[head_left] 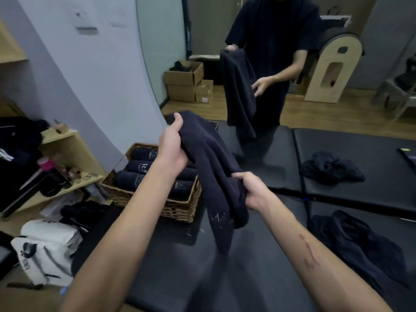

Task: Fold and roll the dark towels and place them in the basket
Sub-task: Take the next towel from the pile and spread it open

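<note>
The left hand (pixel 172 145) grips the upper end of a dark towel (pixel 213 167), thumb up over the bunched cloth and fingers curled around it from behind, held higher and farther out than the other hand. The right hand (pixel 254 191) pinches the same towel lower down, fingers folded into the fabric near its middle, so the cloth runs slanting from the left hand down to the right and then hangs loose in a drooping tail above a black padded mat (pixel 247 278). Faint pale lettering shows on the hanging part. Just beside the left forearm, at the mat's left edge, stands a wicker basket (pixel 180 208) that already holds several rolled dark towels (pixel 139 165) laid side by side, their printed ends facing up. Two more dark towels lie crumpled on the mats: one (pixel 351 244) near the right forearm, another (pixel 331 168) farther off on the adjoining mat. Beyond the mats a large mirror (pixel 292 109) reflects the person in a dark shirt holding the towel, with cardboard boxes (pixel 186 81) and a wooden arched piece of equipment (pixel 333 70) on the wooden floor. To the left, a low wooden shelf (pixel 65 154) carries dark clothing and small items, and a white printed bag (pixel 45 253) sits on the floor near it.
</note>
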